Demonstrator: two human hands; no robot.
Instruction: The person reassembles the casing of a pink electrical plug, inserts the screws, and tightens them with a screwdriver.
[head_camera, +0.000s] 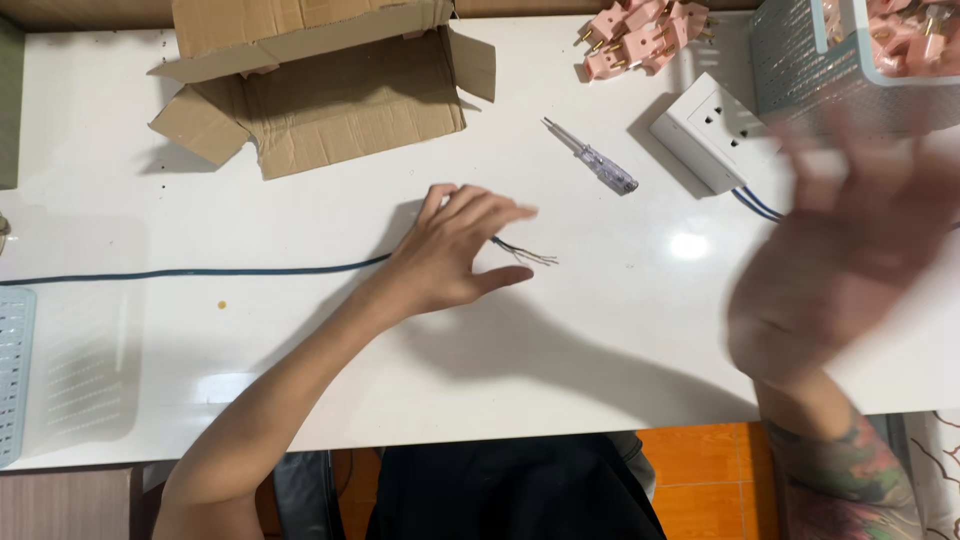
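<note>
Over cable (200, 271), open left hand (450, 250)

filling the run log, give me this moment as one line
left hand: on cable near bare wire end | right hand: blurred, raised by socket | screwdriver: lying untouched

bright overhead glare, right hand (850, 240) motion-blurred

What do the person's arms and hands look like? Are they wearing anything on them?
Both arms are bare, with no sleeves, gloves or watch showing. The left hand is plain. The right hand is too blurred to show details, but the forearm below it has a big colourful tattoo.
</note>
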